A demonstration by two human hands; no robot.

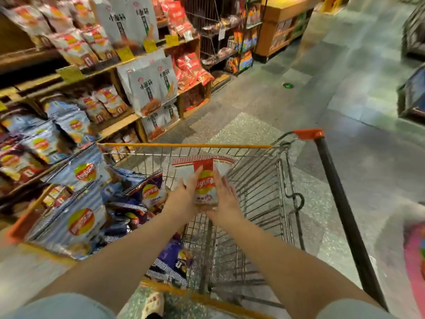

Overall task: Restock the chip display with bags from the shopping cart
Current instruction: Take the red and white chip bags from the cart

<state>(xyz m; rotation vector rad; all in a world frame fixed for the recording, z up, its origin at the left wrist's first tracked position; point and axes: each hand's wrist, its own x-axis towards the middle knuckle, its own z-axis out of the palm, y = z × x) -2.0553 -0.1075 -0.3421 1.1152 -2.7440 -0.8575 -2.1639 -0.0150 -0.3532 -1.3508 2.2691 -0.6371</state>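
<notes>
Red-and-white foil chip bag (205,180), light, crushable, slippery: left hand (184,195) and right hand (224,196) flat-clasp its sides over the wire shopping cart (264,180), wooden display shelf (115,122) at ten o'clock.

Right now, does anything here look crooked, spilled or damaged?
Nothing looks spilled or torn. The blue chip bags lie tilted in a loose heap on the cart's left side, some leaning over its rim. Both hands, left and right, hold a red and white bag upright.
</notes>
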